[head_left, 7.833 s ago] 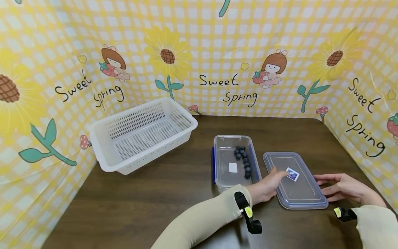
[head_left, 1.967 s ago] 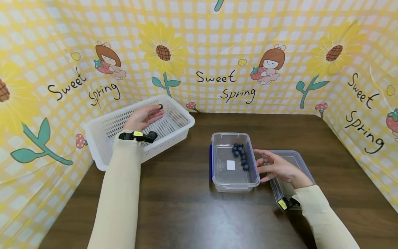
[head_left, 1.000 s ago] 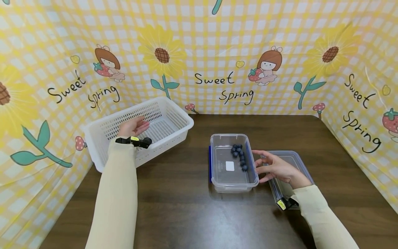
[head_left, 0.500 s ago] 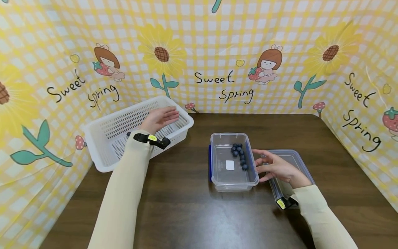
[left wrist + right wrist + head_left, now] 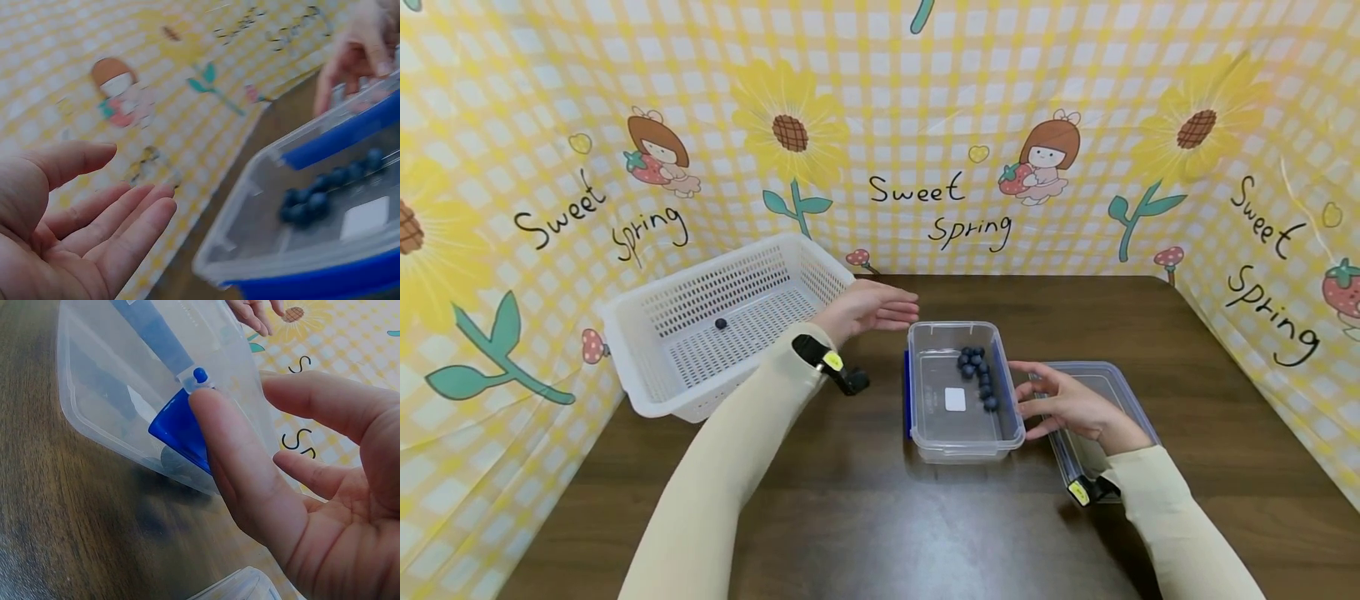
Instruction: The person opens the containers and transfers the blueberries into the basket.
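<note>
My left hand (image 5: 871, 308), fingers extended and nothing in it, is over the table between the white basket and the clear plastic container (image 5: 932, 423). Several blueberries (image 5: 973, 364) lie along the right side inside that container. One blueberry (image 5: 721, 324) rests on the floor of the perforated white basket (image 5: 651, 404). At the container's right wall, my right hand (image 5: 1071, 407) touches with loosely spread fingers. The right wrist view has its thumb (image 5: 234, 450) against a blue side latch (image 5: 181, 428).
A clear lid (image 5: 1105, 379) lies flat on the brown table (image 5: 835, 517), partly under my right hand and wrist. A yellow checked cloth (image 5: 865, 100) stands behind and at both sides. The basket is at the back left.
Both hands were at the lid earlier. My left hand then carried a blueberry over the basket and let it go inside; it has since swung right toward the container. The right hand now stays put.
</note>
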Motion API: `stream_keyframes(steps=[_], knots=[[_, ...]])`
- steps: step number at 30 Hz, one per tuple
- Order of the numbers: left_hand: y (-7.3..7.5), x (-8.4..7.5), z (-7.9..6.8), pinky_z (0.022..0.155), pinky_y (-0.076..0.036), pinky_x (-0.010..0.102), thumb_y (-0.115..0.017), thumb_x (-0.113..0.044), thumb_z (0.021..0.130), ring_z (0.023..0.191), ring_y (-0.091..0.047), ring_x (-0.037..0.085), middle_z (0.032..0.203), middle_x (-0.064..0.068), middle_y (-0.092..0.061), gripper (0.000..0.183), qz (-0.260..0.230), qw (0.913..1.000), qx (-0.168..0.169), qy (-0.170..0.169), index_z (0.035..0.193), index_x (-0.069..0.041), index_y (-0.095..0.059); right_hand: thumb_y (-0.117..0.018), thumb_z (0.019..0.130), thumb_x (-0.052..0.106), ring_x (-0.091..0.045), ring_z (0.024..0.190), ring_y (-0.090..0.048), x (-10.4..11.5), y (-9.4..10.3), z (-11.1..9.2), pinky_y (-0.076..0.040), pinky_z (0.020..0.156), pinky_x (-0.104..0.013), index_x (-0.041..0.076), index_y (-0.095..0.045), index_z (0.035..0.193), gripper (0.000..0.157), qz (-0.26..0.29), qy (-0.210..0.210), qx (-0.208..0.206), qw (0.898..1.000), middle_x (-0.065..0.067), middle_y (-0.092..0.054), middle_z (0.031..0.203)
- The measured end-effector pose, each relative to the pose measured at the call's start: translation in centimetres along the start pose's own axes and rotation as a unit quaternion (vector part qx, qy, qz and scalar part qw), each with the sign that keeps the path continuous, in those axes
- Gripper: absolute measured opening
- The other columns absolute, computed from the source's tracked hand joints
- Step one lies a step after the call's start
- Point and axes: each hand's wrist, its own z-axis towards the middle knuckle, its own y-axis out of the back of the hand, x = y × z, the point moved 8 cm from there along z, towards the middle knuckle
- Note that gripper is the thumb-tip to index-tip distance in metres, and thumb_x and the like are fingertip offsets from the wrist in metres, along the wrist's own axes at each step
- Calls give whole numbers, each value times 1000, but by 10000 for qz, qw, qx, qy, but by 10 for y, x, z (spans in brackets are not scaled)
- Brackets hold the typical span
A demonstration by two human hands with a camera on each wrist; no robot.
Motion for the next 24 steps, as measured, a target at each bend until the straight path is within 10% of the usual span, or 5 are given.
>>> stream_keyframes(steps=[8, 15, 24], knots=[[-52, 29, 2, 98, -51, 49, -63, 1, 96, 81, -72, 27, 120, 31, -63, 29, 468, 9966, 628, 238, 121, 14, -61, -62, 93, -5, -23, 88, -67, 0, -1, 0, -62, 71, -43, -3, -11, 155, 80, 13, -10, -24, 10000, -17, -52, 110], [-93, 71, -2, 83, -60, 39, -65, -1, 95, 96, -71, 34, 119, 32, -63, 26, 1636, 9711, 1519, 847, 118, 13, -63, -61, 94, -4, -24, 89, -68, -1, -2, 0, -62, 72, -43, -3, -9, 155, 80, 8, -62, -4, 10000, -18, -51, 111], [-116, 89, 3, 84, -60, 39, -61, -6, 97, 112, -63, 42, 120, 32, -63, 33, 2081, 9577, 1724, 986, 121, 17, -61, -61, 95, -3, -23, 91, -66, -2, -1, 0, -62, 72, -44, -2, -11, 155, 79, -14, -51, 2, 10000, -18, -50, 113]])
